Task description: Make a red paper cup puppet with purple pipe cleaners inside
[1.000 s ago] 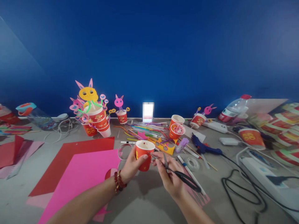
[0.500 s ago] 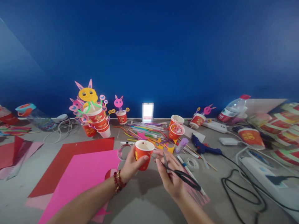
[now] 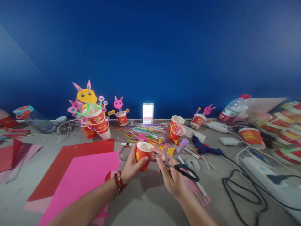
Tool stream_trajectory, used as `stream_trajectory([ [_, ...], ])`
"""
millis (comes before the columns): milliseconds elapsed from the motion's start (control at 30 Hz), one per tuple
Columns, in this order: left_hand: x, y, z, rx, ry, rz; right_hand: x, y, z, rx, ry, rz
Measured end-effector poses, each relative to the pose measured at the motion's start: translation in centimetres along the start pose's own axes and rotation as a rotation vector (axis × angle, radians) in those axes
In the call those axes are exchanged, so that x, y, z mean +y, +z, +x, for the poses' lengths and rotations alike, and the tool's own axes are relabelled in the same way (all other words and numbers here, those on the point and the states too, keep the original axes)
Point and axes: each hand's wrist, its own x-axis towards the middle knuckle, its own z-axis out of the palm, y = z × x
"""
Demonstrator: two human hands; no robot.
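A red paper cup with a white inside is held upright by my left hand, fingers wrapped round its left side and thumb across its front. My right hand grips a pair of scissors with black handles. One blade points toward the cup's right side while the other sticks up between my fingers. Fingertips of the right hand reach the cup's right edge. A small dark spot shows inside the cup near its rim. Below both hands lies the grey table.
Pink paper and red paper lie at left. Behind them stand stacked cups with a yellow rabbit face. Coloured pipe cleaners spread across the back. At right are a blue glue gun, black cable and power strip.
The scissors and right hand have shifted slightly left and up, with the fingertips closer over the cup's right side. The cup stays in the left hand, turned or tilted a little.
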Motion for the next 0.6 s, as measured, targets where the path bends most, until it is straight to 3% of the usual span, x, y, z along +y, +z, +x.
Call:
stream_trajectory([
  [400,0.17,-0.15,0.05,0.078,0.355,0.291,0.33,0.46,0.22,0.01,-0.027,-0.066],
  [600,0.68,-0.74,0.23,0.004,0.328,0.331,0.05,0.47,0.34,-0.029,-0.039,-0.099],
])
